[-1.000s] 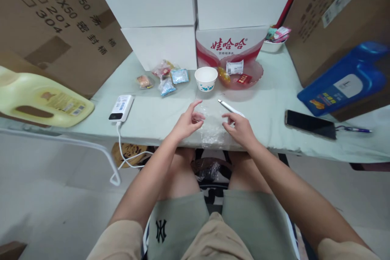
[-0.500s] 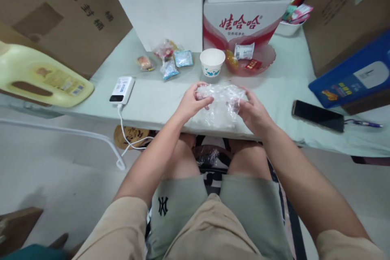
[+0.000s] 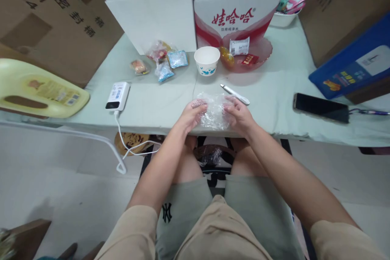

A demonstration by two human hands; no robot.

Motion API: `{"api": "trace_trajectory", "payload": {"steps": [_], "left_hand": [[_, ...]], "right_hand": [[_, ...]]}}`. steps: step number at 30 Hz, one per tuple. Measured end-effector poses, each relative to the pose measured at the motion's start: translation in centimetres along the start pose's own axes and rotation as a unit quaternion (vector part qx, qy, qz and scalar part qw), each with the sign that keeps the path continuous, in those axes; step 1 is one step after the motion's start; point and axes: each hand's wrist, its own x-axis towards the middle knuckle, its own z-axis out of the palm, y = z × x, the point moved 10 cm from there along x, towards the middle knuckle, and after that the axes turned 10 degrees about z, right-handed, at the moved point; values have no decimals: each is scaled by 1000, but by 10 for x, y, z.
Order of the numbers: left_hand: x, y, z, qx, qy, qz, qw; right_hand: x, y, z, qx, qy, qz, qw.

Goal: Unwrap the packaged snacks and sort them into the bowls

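A crumpled sheet of clear plastic wrap [image 3: 214,111] is stretched between my two hands, just above the table's front edge. My left hand [image 3: 194,114] pinches its left side between thumb and fingers. On the other side, my right hand [image 3: 237,114] grips the wrap the same way. Behind my right hand lies a slim white and grey tool [image 3: 235,94], perhaps a utility knife, slanting on the cloth. Farther back stands a white paper cup [image 3: 207,61] with a blue pattern, upright. I cannot make out whether anything lies inside the wrap.
Small snack packets [image 3: 166,63] lie left of the cup, a pink glass bowl [image 3: 263,55] right of it. A white power bank [image 3: 118,96] with a cable sits left. A phone [image 3: 321,107], a blue container [image 3: 353,65] and a yellow jug [image 3: 42,89] flank the cloth. Cartons [image 3: 237,20] stand behind.
My hands have drawn closer together and nearer to me with the plastic wrap. The white and grey tool now shows behind them. The camera view has shifted slightly.
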Motion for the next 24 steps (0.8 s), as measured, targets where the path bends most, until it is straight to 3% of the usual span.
{"api": "trace_trajectory", "payload": {"steps": [2,6,9,12,15,20,22,24], "left_hand": [[-1,3,-1,-16,13,16,1000],[-3,-1,7,-35,-47,-22,998],[-2,-9,6,11,-67,-72,995],[6,-2,2,92,-61,-44,993],[9,8,5,102,-72,-7,992],[4,3,9,14,-114,-58,992],[3,0,10,31,-132,-75,988],[5,2,11,104,-145,-55,982]], "right_hand": [[-1,8,-5,-51,11,8,999],[-6,3,0,-121,-11,-21,992],[-9,-5,6,-146,-38,-20,988],[-10,-16,0,-190,-11,-48,981],[-11,-20,-7,-149,-8,-55,987],[-16,-15,-8,-4,-79,-10,997],[-17,-14,-9,-19,-92,1,996],[-17,-16,-13,-77,-64,-10,995]]}}
